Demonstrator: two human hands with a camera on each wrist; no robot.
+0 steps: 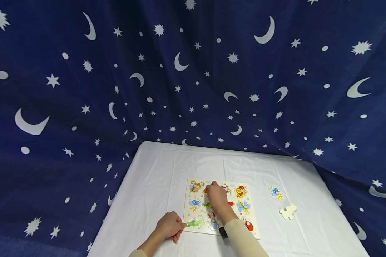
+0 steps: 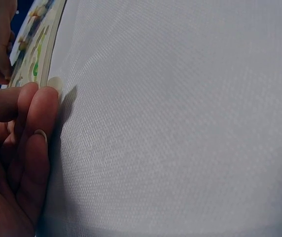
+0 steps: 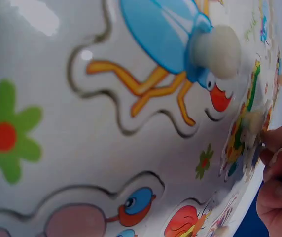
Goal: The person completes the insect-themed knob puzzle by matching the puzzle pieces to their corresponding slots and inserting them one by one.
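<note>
A wooden insect peg puzzle board lies on the white table. My left hand is at its near-left corner; in the left wrist view, thumb and index finger pinch the board's edge. My right hand reaches over the back row, beside the bee piece. Its curled fingers pinch at an orange piece, mostly hidden beneath them. A blue insect piece with a pale knob shows large in the right wrist view. The green grasshopper picture is nearest my left hand.
Right of the board lie a loose blue insect piece, picture up, and a piece with its plain pale side up. A white cloth covers the table. Dark blue star-and-moon curtains surround its back and sides.
</note>
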